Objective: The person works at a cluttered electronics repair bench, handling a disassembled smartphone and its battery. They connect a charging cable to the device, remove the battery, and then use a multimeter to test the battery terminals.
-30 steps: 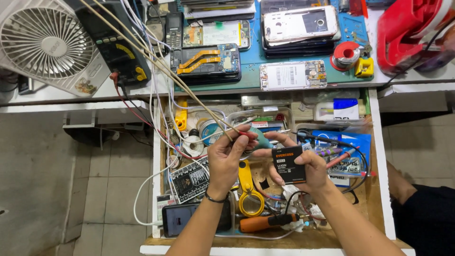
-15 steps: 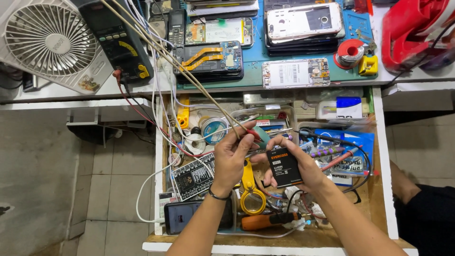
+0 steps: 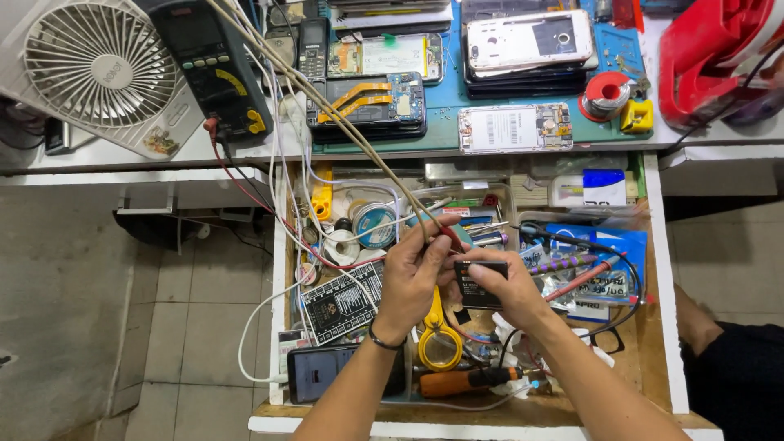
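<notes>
Head view shows the right hand (image 3: 510, 290) pinching a small black battery (image 3: 478, 284) above the open drawer (image 3: 279, 269), while the left hand (image 3: 412, 273) pinches a red probe (image 3: 451, 238) at its top edge. Best keep the battery steady and the tip squarely on one contact, clear of its neighbour

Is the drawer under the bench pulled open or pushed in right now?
Open. The drawer sticks out from under the bench edge, its cluttered inside exposed, and both hands, left hand and right hand, work above it.
</notes>
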